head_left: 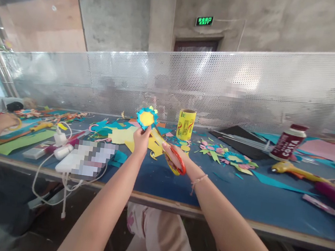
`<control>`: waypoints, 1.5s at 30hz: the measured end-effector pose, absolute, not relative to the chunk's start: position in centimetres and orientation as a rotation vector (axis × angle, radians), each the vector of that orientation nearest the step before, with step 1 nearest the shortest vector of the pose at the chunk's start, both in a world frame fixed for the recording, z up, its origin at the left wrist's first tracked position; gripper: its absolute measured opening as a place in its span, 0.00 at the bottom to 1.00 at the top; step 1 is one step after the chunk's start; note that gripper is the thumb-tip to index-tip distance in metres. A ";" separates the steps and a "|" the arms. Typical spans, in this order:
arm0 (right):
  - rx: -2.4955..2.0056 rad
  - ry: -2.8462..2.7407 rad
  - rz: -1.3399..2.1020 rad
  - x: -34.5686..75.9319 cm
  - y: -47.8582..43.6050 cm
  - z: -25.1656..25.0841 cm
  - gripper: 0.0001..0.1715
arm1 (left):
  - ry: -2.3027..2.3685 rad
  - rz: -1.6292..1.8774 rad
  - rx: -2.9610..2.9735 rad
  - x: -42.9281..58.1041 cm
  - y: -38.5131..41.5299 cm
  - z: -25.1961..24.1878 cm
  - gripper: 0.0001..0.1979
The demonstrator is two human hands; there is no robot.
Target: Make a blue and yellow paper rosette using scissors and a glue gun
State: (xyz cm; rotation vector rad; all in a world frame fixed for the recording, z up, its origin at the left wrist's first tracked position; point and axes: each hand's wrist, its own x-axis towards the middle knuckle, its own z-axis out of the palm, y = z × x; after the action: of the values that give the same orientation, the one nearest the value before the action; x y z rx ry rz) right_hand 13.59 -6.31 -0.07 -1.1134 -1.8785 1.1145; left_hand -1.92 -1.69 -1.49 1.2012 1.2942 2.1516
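Note:
My left hand (pixel 142 138) is closed on a paper flower (pixel 146 119) with a yellow middle and a blue, cut rim, holding it up above the table. In my right hand (pixel 175 158) is a pair of scissors (pixel 183 167) with red and yellow handles, my fingers wrapped round them. The blades point up and left to the flower's lower right edge; whether they touch the paper I cannot tell. Yellow paper sheets (pixel 124 135) and blue scraps lie on the table behind my hands. A yellow tape roll (pixel 186 124) stands upright just past my right hand.
Paper flowers (pixel 233 157) lie to the right, near a Costa bottle (pixel 289 141) and a yellow glue gun (pixel 288 167). A white power strip (pixel 67 162) with cables sits at the left edge. A co-worker's hand (pixel 4 120) is at far left. A perforated metal screen (pixel 124 78) backs the table.

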 end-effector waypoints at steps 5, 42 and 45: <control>-1.130 -2.050 0.902 13.6 -5.9 -0.2 0.21 | 1.220 2.165 1.116 -1.9 -1.1 -1.9 0.19; -1.110 -2.120 0.542 13.8 -4.7 -1.0 0.25 | 0.967 2.074 1.009 -1.1 -1.4 -1.6 0.14; -1.129 -2.142 0.465 13.8 -4.4 -1.0 0.23 | 0.942 2.058 0.968 -1.0 -1.4 -1.6 0.14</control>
State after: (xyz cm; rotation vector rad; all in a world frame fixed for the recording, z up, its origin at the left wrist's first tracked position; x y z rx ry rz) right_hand 13.78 -4.38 -1.01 -1.1294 -2.1420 0.4647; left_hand -0.96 -1.41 -1.55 0.9679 0.9415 2.0583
